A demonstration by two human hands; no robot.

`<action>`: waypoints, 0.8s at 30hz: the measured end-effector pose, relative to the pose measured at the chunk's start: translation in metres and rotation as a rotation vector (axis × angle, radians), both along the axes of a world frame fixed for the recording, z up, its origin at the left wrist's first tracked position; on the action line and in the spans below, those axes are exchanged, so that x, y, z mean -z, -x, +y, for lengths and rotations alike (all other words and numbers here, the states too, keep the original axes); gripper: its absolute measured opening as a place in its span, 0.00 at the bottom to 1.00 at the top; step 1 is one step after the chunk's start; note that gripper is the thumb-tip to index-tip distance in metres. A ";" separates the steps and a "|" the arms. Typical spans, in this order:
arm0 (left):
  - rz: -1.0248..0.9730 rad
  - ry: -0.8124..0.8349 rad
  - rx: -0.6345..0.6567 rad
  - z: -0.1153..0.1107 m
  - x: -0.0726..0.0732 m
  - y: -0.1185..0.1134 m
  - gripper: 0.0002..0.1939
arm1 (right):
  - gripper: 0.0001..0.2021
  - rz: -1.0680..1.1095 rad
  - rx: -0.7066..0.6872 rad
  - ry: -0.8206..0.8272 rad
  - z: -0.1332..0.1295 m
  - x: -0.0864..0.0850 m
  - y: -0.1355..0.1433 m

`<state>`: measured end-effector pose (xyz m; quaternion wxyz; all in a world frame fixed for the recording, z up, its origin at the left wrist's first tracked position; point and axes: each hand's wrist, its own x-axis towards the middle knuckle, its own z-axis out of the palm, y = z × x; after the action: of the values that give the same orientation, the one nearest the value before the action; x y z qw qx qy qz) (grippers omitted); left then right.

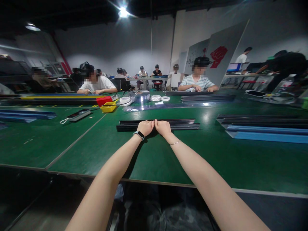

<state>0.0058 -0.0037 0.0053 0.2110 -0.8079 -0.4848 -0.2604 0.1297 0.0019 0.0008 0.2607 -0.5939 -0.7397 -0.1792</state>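
Two long black profiles (184, 126) lie side by side across the green table (168, 160) in front of me. My left hand (145, 128) is closed over their middle, a watch on its wrist. Right beside it, my right hand (163, 127) is closed on the same profiles, with a thin bracelet at the wrist. The two hands nearly touch at the thumbs. The fingertips are hidden behind the backs of the hands.
Blue profiles (269, 134) and black ones lie at the right. Further left are a phone with a cable (78, 115), a yellow bin (109, 107) and a red bin (104, 100). Tape rolls (156, 98) sit further back. Two people work across the table.
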 end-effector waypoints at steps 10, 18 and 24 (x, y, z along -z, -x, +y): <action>-0.023 0.042 -0.043 0.000 0.002 -0.001 0.25 | 0.28 -0.060 0.019 0.062 -0.001 -0.001 0.002; -0.013 0.072 -0.084 0.002 0.002 -0.001 0.27 | 0.27 -0.116 0.003 0.058 0.002 -0.002 0.002; -0.016 0.079 -0.083 0.002 0.003 0.000 0.27 | 0.25 -0.141 -0.012 0.065 0.002 -0.003 0.002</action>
<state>0.0062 -0.0013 0.0022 0.1856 -0.7927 -0.5294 -0.2387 0.1281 0.0041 0.0040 0.1895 -0.5834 -0.7653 -0.1948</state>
